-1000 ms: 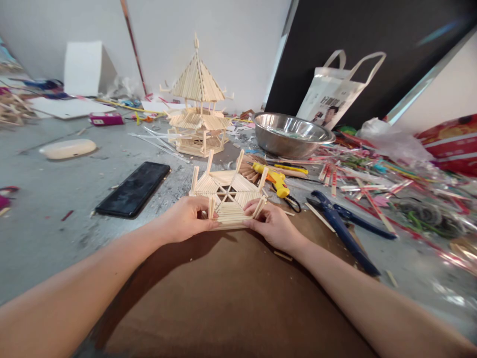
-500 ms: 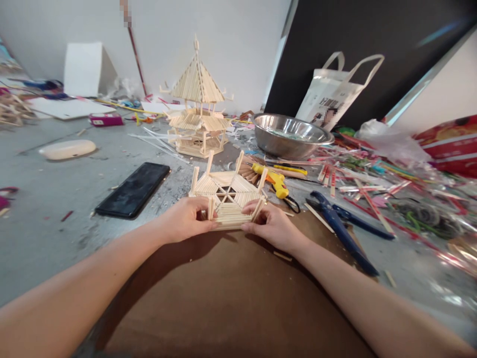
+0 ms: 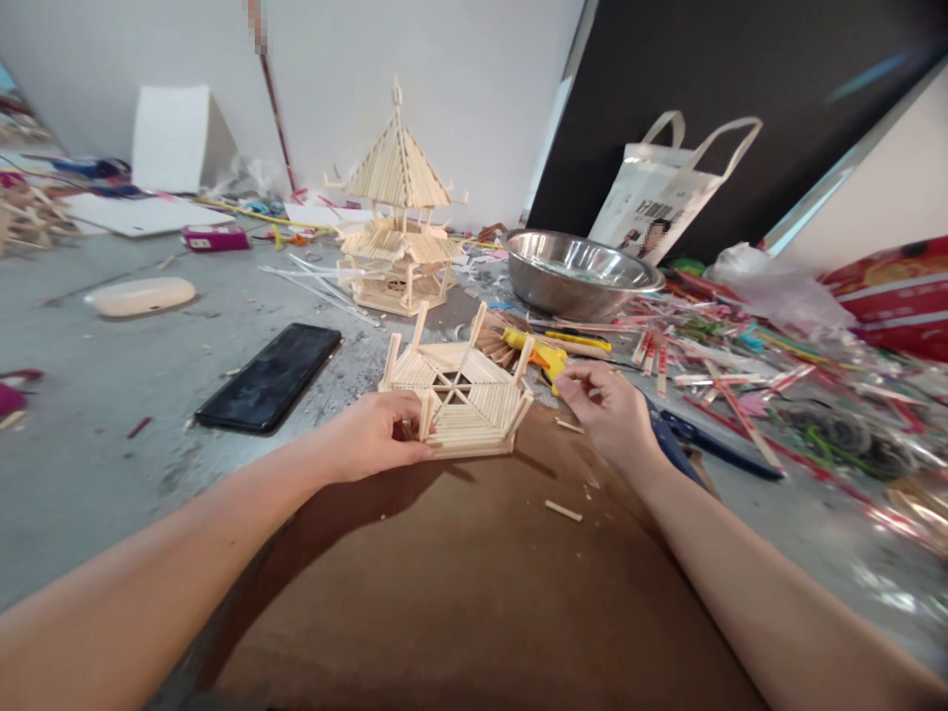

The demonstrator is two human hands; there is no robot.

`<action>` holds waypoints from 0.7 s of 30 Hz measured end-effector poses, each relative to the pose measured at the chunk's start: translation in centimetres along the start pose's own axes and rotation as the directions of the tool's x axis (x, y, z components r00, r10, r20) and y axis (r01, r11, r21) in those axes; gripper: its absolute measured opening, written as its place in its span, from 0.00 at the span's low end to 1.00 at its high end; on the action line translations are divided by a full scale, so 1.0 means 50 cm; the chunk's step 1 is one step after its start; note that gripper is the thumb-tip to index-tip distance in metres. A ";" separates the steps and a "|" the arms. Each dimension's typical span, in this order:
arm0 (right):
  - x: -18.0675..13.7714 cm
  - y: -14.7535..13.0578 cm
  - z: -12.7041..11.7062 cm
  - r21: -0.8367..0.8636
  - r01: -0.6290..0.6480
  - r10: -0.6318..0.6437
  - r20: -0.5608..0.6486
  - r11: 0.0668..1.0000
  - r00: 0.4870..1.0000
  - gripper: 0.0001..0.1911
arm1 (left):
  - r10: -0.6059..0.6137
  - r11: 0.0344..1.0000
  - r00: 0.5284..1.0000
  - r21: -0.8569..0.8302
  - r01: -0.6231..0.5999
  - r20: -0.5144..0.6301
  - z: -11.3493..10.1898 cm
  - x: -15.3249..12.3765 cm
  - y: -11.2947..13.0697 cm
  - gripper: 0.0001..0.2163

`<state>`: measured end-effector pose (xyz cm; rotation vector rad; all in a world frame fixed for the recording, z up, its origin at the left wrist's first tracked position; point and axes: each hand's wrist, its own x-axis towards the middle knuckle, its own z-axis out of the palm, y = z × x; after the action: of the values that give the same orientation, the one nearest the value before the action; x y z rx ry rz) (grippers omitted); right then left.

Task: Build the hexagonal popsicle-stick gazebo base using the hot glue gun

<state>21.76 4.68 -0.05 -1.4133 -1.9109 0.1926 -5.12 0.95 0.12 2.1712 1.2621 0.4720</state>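
A six-sided platform [image 3: 474, 426] of pale wooden sticks, with short upright posts at its corners, sits on a brown board [image 3: 444, 592]. My left hand [image 3: 374, 432] pinches its near left corner by the post. My right hand [image 3: 611, 410] is off the platform, over the handle end of a yellow glue gun [image 3: 529, 348]. Its fingers are bent, with a gap between thumb and fingers; the hand partly covers the handle. Short stick pieces [image 3: 564, 511] lie on the board by my right hand.
Behind the platform stands a pagoda of sticks [image 3: 400, 183], beside a steel basin [image 3: 582, 276]. A black phone [image 3: 271, 378] lies left. Blue-handled cutters [image 3: 715, 444] are partly behind my right hand. Stick packets and plastic scraps litter the right; a white bag [image 3: 652, 202] leans behind.
My right hand has let go of the platform's near right corner and moved right to the glue gun's handle. My left hand keeps its hold; the platform stays in place.
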 end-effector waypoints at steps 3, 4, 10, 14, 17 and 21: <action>0.009 0.021 0.000 -0.235 -0.016 -0.001 -0.070 0.972 0.998 0.14 | 0.007 0.999 1.000 -0.032 -0.007 -0.006 0.000 -0.001 0.001 0.08; 0.011 0.026 0.000 -0.286 -0.015 -0.010 -0.085 0.958 0.996 0.14 | 0.018 0.999 1.000 -0.043 -0.018 -0.005 0.000 0.000 0.001 0.08; 0.022 0.053 -0.001 -0.381 -0.069 0.038 -0.086 0.922 0.996 0.15 | 0.025 0.998 1.000 -0.066 -0.025 0.009 0.001 0.000 -0.002 0.07; 0.034 0.064 -0.002 -0.391 -0.281 0.329 0.063 0.876 0.942 0.23 | 0.019 0.997 1.000 -0.076 -0.018 0.006 0.001 0.000 -0.002 0.07; 0.044 0.061 0.003 -0.317 -0.306 0.366 0.153 0.898 0.918 0.26 | 0.032 0.996 0.999 -0.088 -0.032 0.006 0.001 -0.001 -0.001 0.07; 0.051 0.054 0.015 -0.068 -0.324 0.331 0.230 0.944 0.915 0.17 | 0.045 0.994 0.999 -0.103 -0.045 0.002 0.001 -0.001 -0.001 0.06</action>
<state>23.02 8.15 -0.81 -1.7945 -1.8547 0.5190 -5.15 0.91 0.06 2.1164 1.1625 0.5390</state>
